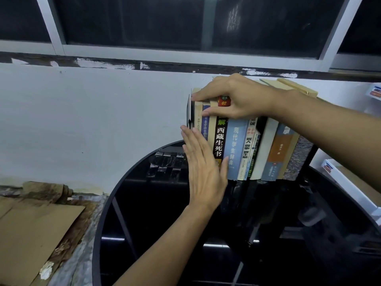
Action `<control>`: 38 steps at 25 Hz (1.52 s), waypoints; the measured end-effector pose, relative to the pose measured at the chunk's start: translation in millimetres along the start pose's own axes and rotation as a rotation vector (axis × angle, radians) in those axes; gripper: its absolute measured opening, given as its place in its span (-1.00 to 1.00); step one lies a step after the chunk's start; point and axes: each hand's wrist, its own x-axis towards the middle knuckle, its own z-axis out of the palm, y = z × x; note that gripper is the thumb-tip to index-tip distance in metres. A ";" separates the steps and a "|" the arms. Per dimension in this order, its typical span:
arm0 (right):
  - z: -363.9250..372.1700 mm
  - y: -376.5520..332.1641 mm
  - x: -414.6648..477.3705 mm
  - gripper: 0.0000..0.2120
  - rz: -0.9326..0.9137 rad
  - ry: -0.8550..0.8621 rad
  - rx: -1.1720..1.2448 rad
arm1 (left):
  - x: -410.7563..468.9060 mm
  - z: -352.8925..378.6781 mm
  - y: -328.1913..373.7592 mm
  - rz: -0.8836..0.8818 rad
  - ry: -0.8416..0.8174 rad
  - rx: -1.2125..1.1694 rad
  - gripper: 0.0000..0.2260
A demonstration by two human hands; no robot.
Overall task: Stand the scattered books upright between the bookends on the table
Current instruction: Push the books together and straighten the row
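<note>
Pale wall (103, 112) and a dark window (144, 21) rose behind a round black glass table (104, 205).

At the table's far side, the left hand (203, 170) was held flat, fingers straight and close together. Its palm pressed against the spines at the left end of a row of books (237, 145). The fingertips reached up beside a black bookend (189, 114).

The right hand (233, 98) came in from the right and clasped the tops of the left-most books. Its fingers lay over the top edges, with the index tip reaching the bookend. The thumb was curled across the spines just below a small red label marked 02.

The books stood on the far part of the table, spines facing the viewer, with the left-most one against the bookend. Those under the hands stood upright and tight together. Those further right tilted with their tops to the right, and a dark gap opened between two of them. What held up the right end of the row could not be made out.

Near left, on the floor, lay brown cardboard (35, 230) over stained, peeling ground. At the far right, white boxes (342, 178) stood beside the table.
</note>
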 end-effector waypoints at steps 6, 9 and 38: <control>1.1 0.1 0.8 -0.56 0.016 -0.003 0.008 | 0.5 8.9 -9.4 0.042 0.019 0.104 -0.11; 2.1 -0.8 1.2 -0.55 0.031 -0.011 -0.010 | 1.3 11.3 -9.7 0.052 0.034 0.124 -0.12; -11.4 6.1 7.7 -0.29 -0.015 -0.226 -0.087 | 2.1 8.3 -22.1 0.105 0.099 0.184 -0.15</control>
